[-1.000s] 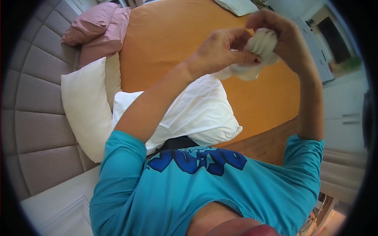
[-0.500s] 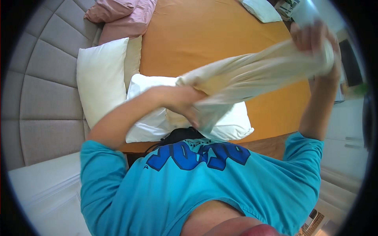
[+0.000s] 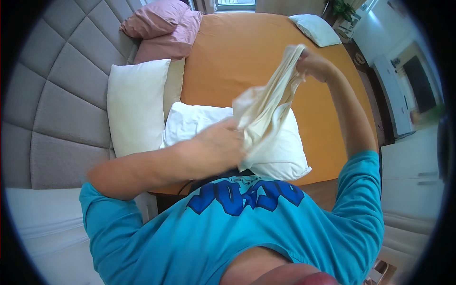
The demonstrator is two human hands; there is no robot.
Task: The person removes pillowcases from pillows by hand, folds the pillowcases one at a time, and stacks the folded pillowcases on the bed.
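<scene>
A cream pillowcase, bunched and slack, hangs in the air between my two hands. My right hand is closed on its upper, farther end. My left hand is closed at its lower left side, with the fingertips partly hidden behind the folds and blurred. Below the cloth, a white pillow lies on the near edge of the bed, and the pillowcase and my left forearm cover part of it.
An orange sheet covers the bed. Cream pillows and pink pillows rest along the grey padded headboard. Another white pillow lies at the far right corner. White drawers stand to the right.
My right hand has come inward and to the left, so the stretched pillowcase is now gathered and slack. My left hand has shifted slightly down. The view has tilted, showing more of the room.
</scene>
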